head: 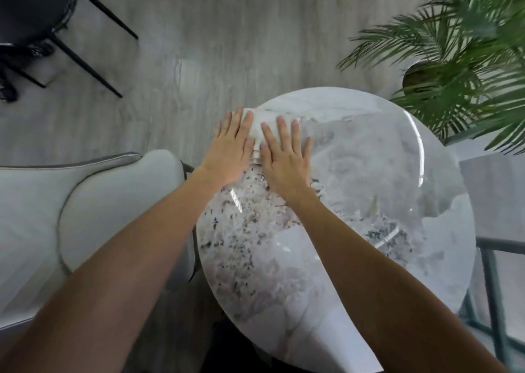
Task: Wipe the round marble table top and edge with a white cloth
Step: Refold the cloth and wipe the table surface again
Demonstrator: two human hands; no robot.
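The round marble table (pixel 335 230) is filling most of the room in front of me, glossy and throwing back reflections, with a pale armchair (pixel 85 216) sitting just beside its nine o'clock side and a potted palm (pixel 466 68) leaning in over the two o'clock edge. A dark chair (pixel 37 20) is standing well apart on the grey floor (pixel 227 32).

Both arms are reaching out to roughly eleven o'clock on the table. The left hand (pixel 230 148) and the right hand (pixel 284 157) are lying flat and spread, palms down, pressing on the white cloth (pixel 264 122) rather than gripping it. The cloth is bunched under the fingers, right at the rim and partly draped over it.

My worry is that edge: with nothing pinching the cloth, a push outward could be sliding it off the slick top onto the floor. The left hand is already overhanging the rim, so leaning weight there could be slipping. A sweep toward two o'clock may be brushing the palm fronds.
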